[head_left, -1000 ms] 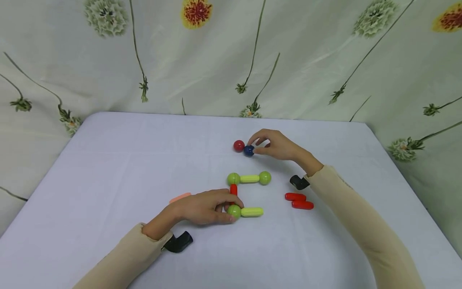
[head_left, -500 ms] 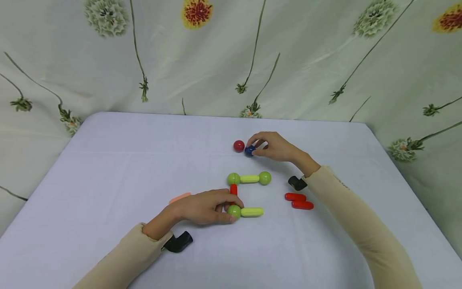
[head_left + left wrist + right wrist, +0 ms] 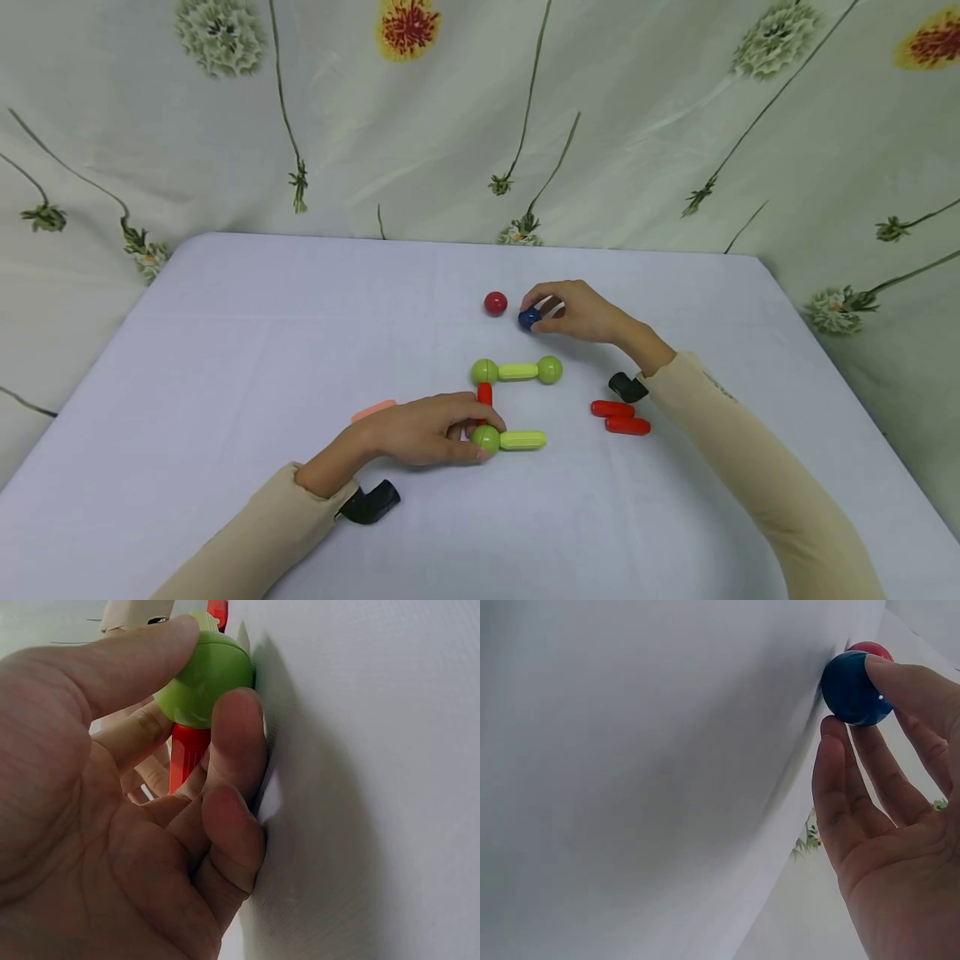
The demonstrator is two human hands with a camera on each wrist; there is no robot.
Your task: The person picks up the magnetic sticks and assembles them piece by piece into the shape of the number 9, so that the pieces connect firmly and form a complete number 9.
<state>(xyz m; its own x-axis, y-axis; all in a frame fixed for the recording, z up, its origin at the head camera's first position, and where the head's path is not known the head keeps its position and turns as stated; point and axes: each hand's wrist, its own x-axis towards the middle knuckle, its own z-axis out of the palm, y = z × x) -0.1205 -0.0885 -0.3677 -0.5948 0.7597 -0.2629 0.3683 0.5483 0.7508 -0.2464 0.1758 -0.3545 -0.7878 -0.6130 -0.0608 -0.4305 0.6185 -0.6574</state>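
Blue ball point(image 3: 528, 317) sits on the desk point(image 3: 240, 350), pinched at the fingertips of the right hand point(image 3: 577, 312), a little apart from the red ball point(image 3: 495, 303). Left hand point(image 3: 420, 433) grips the near green ball point(image 3: 486, 438) joined to a red rod point(image 3: 485, 393) and a green rod point(image 3: 523, 439). Two loose red rods point(image 3: 621, 417) lie nearby

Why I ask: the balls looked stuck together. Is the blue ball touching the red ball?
Apart. The head view shows bare tablecloth between the blue ball, pinched by the right hand, and the red ball.
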